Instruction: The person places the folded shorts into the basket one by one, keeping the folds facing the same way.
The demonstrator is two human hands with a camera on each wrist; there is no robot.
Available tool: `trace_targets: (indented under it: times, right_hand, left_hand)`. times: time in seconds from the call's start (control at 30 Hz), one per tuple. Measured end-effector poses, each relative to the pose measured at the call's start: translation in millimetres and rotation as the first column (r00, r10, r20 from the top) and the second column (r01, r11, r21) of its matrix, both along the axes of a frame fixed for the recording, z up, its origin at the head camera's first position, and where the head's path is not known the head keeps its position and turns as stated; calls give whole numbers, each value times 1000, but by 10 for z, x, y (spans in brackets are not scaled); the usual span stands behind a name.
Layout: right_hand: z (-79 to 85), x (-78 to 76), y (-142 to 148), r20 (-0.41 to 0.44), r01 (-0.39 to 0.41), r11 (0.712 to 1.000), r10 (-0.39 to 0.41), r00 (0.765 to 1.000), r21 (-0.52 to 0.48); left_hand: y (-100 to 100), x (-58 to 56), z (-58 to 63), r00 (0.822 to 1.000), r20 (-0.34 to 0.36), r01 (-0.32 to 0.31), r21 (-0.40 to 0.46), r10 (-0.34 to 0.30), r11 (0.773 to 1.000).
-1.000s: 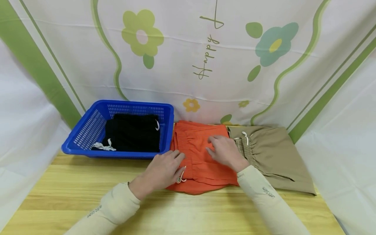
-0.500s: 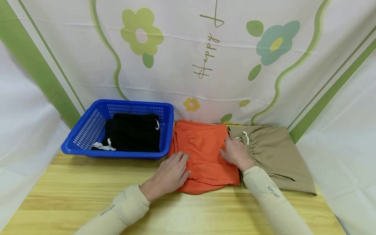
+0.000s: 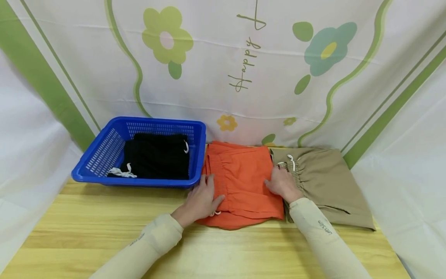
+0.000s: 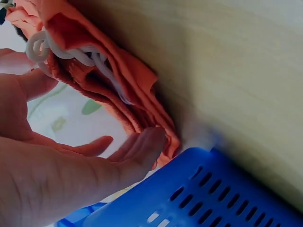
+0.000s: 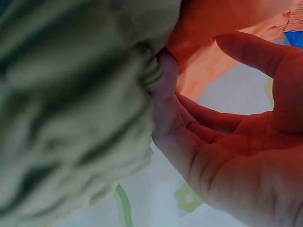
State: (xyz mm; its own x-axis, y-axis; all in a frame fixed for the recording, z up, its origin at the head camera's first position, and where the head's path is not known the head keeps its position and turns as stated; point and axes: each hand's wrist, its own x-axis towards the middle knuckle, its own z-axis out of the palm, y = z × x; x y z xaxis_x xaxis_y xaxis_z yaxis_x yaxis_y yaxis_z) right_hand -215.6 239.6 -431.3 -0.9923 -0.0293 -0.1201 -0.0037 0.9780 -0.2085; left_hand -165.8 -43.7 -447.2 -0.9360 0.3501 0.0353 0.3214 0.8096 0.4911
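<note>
Folded orange drawstring pants (image 3: 244, 170) lie on the table, their gathered waistband to the left. At that waistband side is my left hand (image 3: 199, 199), its fingers extended down between the pants and the basket, its thumb over the waistband. The left wrist view shows the layered orange edge and white drawstring (image 4: 38, 45) by this hand. My right hand (image 3: 283, 184) is at the opposite side, fingers reaching into the seam between the orange pants and folded khaki pants (image 3: 334, 186). Its thumb (image 5: 251, 52) stands apart from the fingers, over the orange cloth in the right wrist view.
A blue plastic basket (image 3: 136, 181) stands close to the left of the orange pants, holding a folded black garment (image 3: 158, 157) with white drawstrings. The wooden table (image 3: 223, 255) extends in front. A white floral curtain (image 3: 216, 69) hangs right behind.
My left hand has shifted from the waistband's lower left to the pants' left edge, beside the basket. My right hand has moved right, from above the orange cloth to its right edge.
</note>
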Motion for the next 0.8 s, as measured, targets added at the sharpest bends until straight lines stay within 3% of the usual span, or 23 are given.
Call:
trace_targets:
  times: [0.13,0.23,0.53,0.8]
  right_hand:
    - [-11,-31,22,31,11,1000,-11,999,1]
    - [-16,-56,38,52,13,1000,-13,999,-13]
    - [-44,-97,95,106,3,990,12,994,-144]
    - [-41,-82,139,173,40,969,3,985,-242]
  left_hand:
    - [1,-49,12,991,124,-63,45,57,997]
    - [10,-73,17,980,174,-104,63,92,993]
    - [49,-113,3,964,239,-161,181,115,970]
    - [51,-134,-3,940,317,-227,303,127,926]
